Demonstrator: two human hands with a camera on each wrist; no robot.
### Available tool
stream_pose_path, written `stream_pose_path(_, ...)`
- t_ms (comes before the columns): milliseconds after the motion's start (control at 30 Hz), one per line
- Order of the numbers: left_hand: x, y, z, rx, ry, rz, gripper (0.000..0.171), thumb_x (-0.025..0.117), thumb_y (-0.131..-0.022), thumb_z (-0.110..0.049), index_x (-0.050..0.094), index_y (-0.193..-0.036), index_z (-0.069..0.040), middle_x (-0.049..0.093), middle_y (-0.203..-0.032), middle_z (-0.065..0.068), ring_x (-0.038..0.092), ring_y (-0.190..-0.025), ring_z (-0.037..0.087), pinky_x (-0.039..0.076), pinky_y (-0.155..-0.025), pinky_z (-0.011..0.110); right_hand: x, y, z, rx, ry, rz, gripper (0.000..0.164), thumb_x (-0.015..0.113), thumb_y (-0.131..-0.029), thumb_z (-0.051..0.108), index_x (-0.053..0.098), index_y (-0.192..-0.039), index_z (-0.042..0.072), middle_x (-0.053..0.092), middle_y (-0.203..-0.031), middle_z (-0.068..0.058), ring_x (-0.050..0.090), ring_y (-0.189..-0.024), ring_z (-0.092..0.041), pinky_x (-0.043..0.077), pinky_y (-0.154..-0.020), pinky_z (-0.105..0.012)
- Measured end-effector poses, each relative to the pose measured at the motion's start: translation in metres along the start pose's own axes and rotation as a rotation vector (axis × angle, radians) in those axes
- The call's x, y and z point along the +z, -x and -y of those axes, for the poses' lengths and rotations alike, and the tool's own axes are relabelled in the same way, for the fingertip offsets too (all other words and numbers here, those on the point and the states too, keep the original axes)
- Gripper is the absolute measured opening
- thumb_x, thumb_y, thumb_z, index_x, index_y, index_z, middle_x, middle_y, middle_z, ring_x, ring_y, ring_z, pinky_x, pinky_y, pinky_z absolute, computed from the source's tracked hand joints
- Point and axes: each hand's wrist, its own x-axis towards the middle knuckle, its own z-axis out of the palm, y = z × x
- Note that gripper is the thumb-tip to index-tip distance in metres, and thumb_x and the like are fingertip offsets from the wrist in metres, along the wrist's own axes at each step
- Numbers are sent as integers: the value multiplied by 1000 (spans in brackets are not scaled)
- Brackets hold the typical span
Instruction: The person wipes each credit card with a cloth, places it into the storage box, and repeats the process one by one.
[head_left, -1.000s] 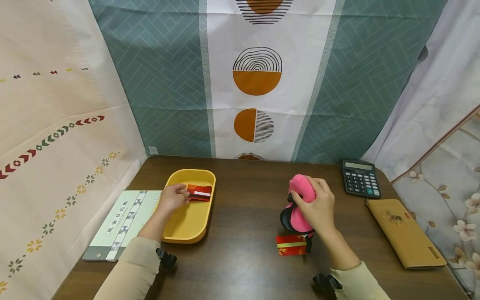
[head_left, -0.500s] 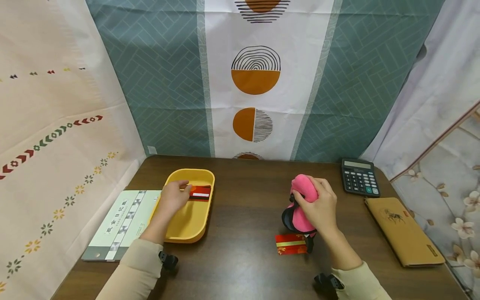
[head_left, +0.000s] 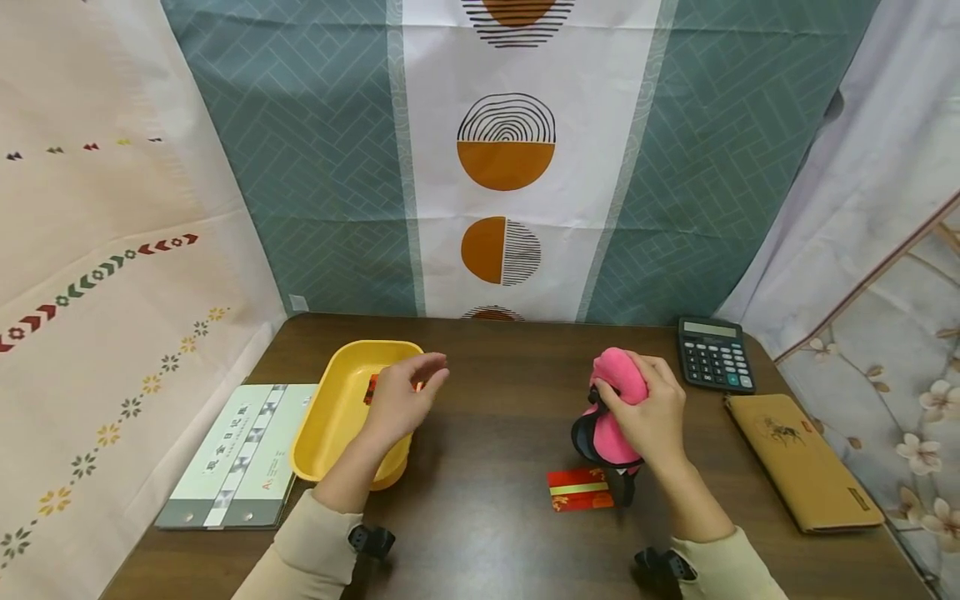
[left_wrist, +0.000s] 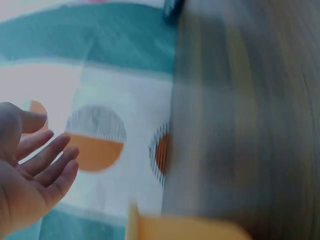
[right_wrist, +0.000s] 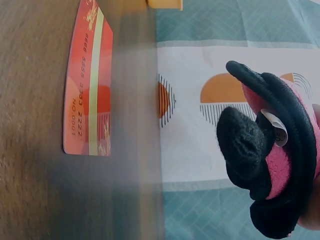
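Note:
My left hand [head_left: 401, 406] hovers over the right side of a yellow tray [head_left: 318, 442], its fingers loosely bent. In the left wrist view that hand [left_wrist: 30, 175] has nothing between thumb and fingers. A bit of red card [head_left: 371, 388] shows in the tray, the rest hidden behind the hand. On the right, my right hand [head_left: 652, 412] grips a pink and black plush item [head_left: 617, 437] above the table; a small white tag [right_wrist: 275, 127] shows on its underside in the right wrist view. Close below it lies a red card with a gold stripe [head_left: 579, 490].
A pale green folder [head_left: 236, 454] lies left of the tray. At the right stand a black calculator [head_left: 716, 354] and a tan wallet-like case [head_left: 806, 462]. Patterned cloth [head_left: 506, 167] hangs behind the dark wooden table [head_left: 487, 467].
My left hand has moved right from the cards in the tray to above its right rim, empty. The right hand still holds the plush item in nearly the same place.

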Motion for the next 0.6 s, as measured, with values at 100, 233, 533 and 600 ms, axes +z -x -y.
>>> stream_pose_path(100, 13, 1, -12, 30, 71, 58, 27, 72, -95, -14, 72, -121, -5, 73, -114, 7, 69, -104, 22, 58, -92, 41, -2, -1, -2, -1, 1, -12, 52, 91, -71, 9, 71, -119, 0, 66, -107, -17, 63, -90, -29, 42, -71, -10)
stream_pose_path(233, 35, 4, -19, 93, 138, 96, 31, 74, -94, -10, 70, -124, -3, 73, -114, 9, 70, -105, 22, 58, -91, 40, -4, -2, -5, -1, -8, -22, 52, 91, -71, 9, 72, -118, 0, 66, -107, -17, 62, -92, -27, 41, -72, -10)
stream_pose_path(533, 80, 24, -20, 150, 177, 178, 32, 72, -94, -8, 67, -125, 0, 73, -111, 13, 69, -102, 22, 57, -92, 41, -9, -2, -9, -7, -29, -9, 52, 90, -71, 6, 72, -119, 2, 67, -109, -15, 58, -95, -17, 42, -74, -9)
stream_pose_path(600, 88, 28, -19, 159, 183, 196, 31, 71, -94, -7, 68, -124, 1, 72, -111, 14, 69, -102, 23, 57, -92, 42, -10, -2, -10, -11, -35, -16, 52, 90, -71, 6, 72, -119, 2, 67, -110, -15, 57, -95, -12, 43, -75, -10)
